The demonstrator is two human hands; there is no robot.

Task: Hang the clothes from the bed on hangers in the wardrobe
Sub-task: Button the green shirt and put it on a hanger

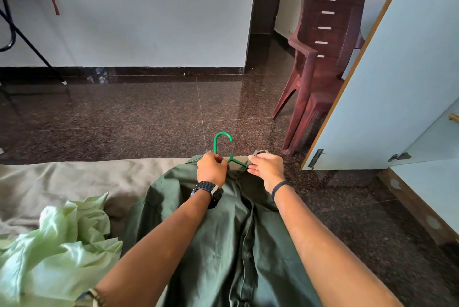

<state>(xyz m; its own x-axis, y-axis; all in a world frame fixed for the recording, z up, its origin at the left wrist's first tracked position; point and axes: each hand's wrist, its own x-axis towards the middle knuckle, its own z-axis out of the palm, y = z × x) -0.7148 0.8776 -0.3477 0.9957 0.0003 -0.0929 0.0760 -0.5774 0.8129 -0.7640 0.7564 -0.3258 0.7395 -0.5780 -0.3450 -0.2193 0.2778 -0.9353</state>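
Both hands are up at the neck of the dark green shirt [223, 232], which lies buttoned-side up on the bed [62, 182], its collar end right at the bed's edge. The left hand [211, 166] is curled round the collar at the base of the green hanger [222, 144], whose hook pokes out over the floor. The right hand [267, 167] pinches the other collar flap, lifting it just beside the hanger's shoulder bar. That shirt looks soft and floppy, light enough, so it will likely sag and slide off unless the collar and shoulders sit square on the hanger; the collar is the firmest spot to hold. The thin plastic hanger looks stiff but light, best carried by the hook. A crumpled pale green garment [57, 244] waits on the bed, and the wardrobe door [409, 70] stands open at the right.
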